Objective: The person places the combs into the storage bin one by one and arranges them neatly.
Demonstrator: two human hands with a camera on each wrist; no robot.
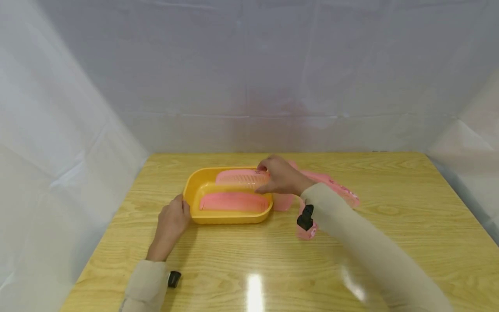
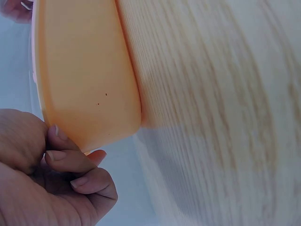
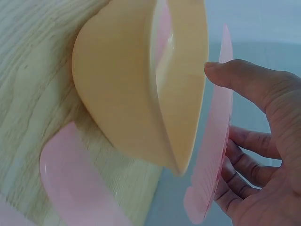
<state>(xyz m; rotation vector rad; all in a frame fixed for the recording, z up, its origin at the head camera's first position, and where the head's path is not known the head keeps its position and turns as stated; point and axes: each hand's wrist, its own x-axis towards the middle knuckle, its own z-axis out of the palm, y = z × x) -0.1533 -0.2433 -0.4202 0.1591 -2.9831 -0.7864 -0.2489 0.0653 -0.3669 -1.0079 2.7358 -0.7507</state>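
A yellow plastic basin (image 1: 230,219) stands on the table. At its left end my left hand (image 1: 171,220) grips the rim, fingers curled at the corner in the left wrist view. My right hand (image 1: 282,175) holds a pink comb (image 1: 241,177) over the basin's far side, with the fingers behind it and the thumb in front in the right wrist view. Inside the basin lies another pink comb (image 1: 234,202), flat along the near wall.
More pink combs lie right of the basin: one (image 1: 283,202) close to its end, one (image 1: 306,232) nearer me, and one (image 1: 343,190) farther right, partly behind my right arm. White sheeting (image 1: 249,86) hangs behind the wooden table (image 1: 409,216).
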